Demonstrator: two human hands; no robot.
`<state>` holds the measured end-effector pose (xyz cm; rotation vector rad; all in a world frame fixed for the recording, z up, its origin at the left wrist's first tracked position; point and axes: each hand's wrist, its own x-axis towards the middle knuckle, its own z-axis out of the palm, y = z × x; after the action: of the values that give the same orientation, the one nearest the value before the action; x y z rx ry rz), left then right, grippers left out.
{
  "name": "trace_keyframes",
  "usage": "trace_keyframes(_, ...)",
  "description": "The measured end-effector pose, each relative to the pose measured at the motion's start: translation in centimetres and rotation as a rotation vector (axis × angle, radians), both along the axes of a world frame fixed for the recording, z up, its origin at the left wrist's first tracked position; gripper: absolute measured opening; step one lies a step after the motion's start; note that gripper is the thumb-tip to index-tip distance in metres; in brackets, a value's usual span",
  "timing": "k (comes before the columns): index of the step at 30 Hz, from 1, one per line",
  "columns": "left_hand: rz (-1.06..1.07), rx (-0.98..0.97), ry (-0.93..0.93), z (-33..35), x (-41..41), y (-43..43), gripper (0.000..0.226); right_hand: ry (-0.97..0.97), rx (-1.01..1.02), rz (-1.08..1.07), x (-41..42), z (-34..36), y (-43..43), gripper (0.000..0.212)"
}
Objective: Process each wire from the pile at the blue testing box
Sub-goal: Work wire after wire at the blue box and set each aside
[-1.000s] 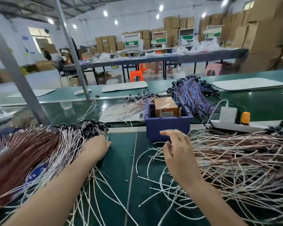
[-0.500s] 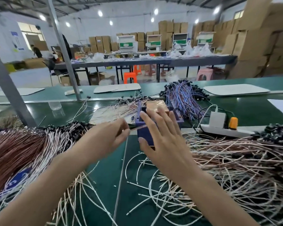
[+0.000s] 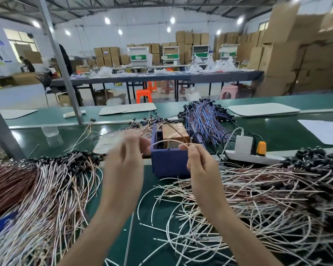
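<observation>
- Half a second ago my right hand (image 3: 202,166) was spread flat in front of the blue testing box (image 3: 169,164). Now it stands at the box's right front corner, with thumb and forefinger closed together.
- Between these two fingers I pinch a white wire (image 3: 167,140). It bends in a low arc over the front edge of the box toward the other side.
- My left hand (image 3: 124,166) has come up, nearer to the left front corner of the box. It is blurred by motion. The left end of the wire reaches its fingertips, but I cannot tell if they grip it.
- A thin brown wire (image 3: 178,132) runs slanted from the back of the box down to my right fingertips, crossing the brown block (image 3: 169,132) inside the box.
- On the green table (image 3: 286,135), the left pile (image 3: 46,189) lies dense beside my left arm, its black ends toward the box. The right pile (image 3: 277,198) lies looser, beside my right arm.
- A power strip (image 3: 254,157) lies just right of the box.
</observation>
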<state>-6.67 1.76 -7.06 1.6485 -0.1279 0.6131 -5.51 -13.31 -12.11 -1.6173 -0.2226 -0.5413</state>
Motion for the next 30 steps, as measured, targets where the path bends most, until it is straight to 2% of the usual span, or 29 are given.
trace_keyframes(1, -0.111, -0.135, 0.261, -0.3, 0.5, -0.7, 0.046, 0.006, 0.014, -0.006, 0.0, -0.3, 0.0, 0.033)
trace_keyframes(2, -0.206, -0.247, 0.445, -0.4, 1.0, -1.2, 0.048, 0.012, 0.009, -0.008, 0.1, -0.6, 0.0, 0.032)
trace_keyframes(3, -0.268, -0.33, 0.522, -0.5, 1.6, -1.6, 0.047, 0.018, -0.007, -0.004, 0.2, -1.0, 0.0, 0.03)
trace_keyframes(4, -0.301, -0.4, 0.516, -0.5, 2.2, -1.7, 0.042, 0.025, -0.027, 0.004, 0.2, -1.4, 0.1, 0.029)
trace_keyframes(7, -0.345, -0.61, 0.341, -0.3, 3.7, -1.6, 0.026, 0.039, -0.047, -0.002, 0.3, -2.5, 0.1, 0.027)
trace_keyframes(9, -0.295, -0.638, 0.248, -0.6, 4.6, -1.3, 0.025, 0.049, 0.014, -0.03, 0.3, -3.1, 0.1, 0.028)
trace_keyframes(12, -0.188, -0.524, 0.189, -2.5, 5.7, -1.4, 0.026, 0.088, 0.137, -0.118, 0.8, -3.8, 0.1, 0.027)
trace_keyframes(16, -0.04, -0.178, 0.139, -7.3, 5.8, -1.7, 0.026, 0.12, 0.227, -0.247, 1.5, -5.5, 0.0, 0.025)
trace_keyframes(21, 0.036, 0.102, 0.107, -12.5, 4.8, -2.2, 0.022, 0.183, 0.261, -0.286, 2.4, -6.8, -0.3, 0.028)
trace_keyframes(30, 0.07, 0.188, 0.156, -13.3, 4.1, -2.0, 0.022, 0.158, 0.187, -0.29, 2.0, -7.6, -0.3, 0.028)
